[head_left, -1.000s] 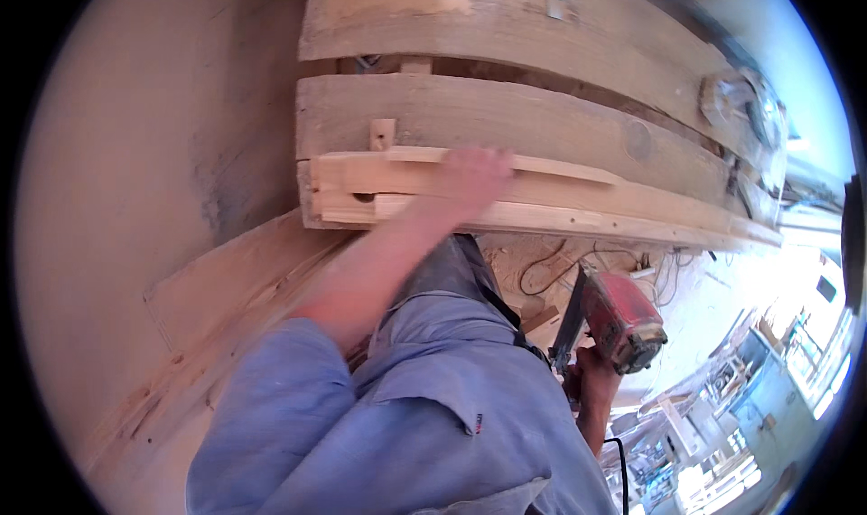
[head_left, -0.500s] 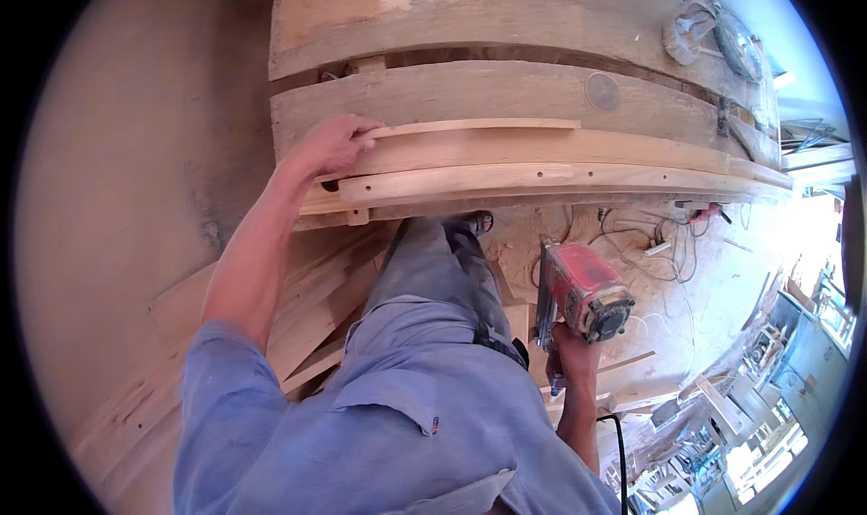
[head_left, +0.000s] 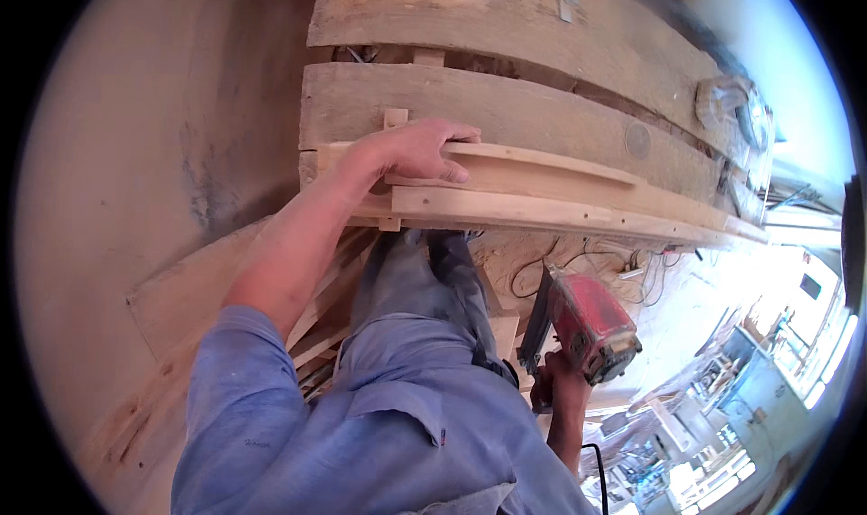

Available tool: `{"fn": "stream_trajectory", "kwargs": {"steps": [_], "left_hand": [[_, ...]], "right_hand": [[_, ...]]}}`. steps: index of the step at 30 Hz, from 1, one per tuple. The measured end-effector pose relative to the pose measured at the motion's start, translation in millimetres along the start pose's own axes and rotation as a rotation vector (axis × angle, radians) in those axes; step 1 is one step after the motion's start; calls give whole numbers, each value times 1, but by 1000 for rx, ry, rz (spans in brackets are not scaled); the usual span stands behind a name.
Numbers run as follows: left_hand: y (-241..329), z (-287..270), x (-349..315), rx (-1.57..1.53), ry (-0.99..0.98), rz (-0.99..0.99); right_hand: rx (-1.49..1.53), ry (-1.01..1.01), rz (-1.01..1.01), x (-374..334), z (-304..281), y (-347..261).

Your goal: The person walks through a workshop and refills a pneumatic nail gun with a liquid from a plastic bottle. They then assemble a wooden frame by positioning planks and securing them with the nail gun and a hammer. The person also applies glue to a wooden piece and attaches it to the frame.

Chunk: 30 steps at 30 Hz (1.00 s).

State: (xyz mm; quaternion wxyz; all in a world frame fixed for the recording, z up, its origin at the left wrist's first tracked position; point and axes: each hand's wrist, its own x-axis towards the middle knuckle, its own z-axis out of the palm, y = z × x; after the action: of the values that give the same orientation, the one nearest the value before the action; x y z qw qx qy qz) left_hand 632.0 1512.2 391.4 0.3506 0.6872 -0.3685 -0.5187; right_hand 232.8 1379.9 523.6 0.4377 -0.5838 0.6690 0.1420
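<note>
My left hand point(head_left: 424, 152) is closed over a thin pale wooden strip point(head_left: 551, 163), fingers over its far side and thumb on the near side. The strip lies along a long wooden piece on the bench's near edge. Nearer to me runs a long rail point(head_left: 506, 207) with several small dark holes. A small wooden crosspiece point(head_left: 395, 117) sticks out beyond my left wrist. My right hand point(head_left: 562, 379) grips the handle of a red nail gun point(head_left: 591, 321), held low beside my body, apart from the wood. Its nose points toward the bench.
The plank bench point(head_left: 506, 108) has long gaps between its boards. A dusty power tool point(head_left: 722, 104) sits at its far right. Loose boards point(head_left: 194, 303) lie at my left by the wall. Cables point(head_left: 533, 276) trail over the dusty floor beneath the bench.
My left hand has moved right and inward along the strip, leaving a length of wood to its left. The nail gun stays in my right hand, slightly turned. The whole view has shifted.
</note>
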Motion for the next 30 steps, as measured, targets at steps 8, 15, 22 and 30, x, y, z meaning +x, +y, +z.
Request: {"fn": "stream_trajectory", "kwargs": {"steps": [8,15,22,30], "left_hand": [[-52,-15,-33,-206,14,59],[-66,-14,-43,-37,74,98],[-58,-22,-42,-17,43,63],[-63,-5,-39,161,104,114]], "right_hand": [[-459,88,-103,-17,18,-29],[-325,-25,-26,-14,21,-35],[-396,-93,-10,-24,35,-61],[-432,-228,5,-36,50,-83]]}}
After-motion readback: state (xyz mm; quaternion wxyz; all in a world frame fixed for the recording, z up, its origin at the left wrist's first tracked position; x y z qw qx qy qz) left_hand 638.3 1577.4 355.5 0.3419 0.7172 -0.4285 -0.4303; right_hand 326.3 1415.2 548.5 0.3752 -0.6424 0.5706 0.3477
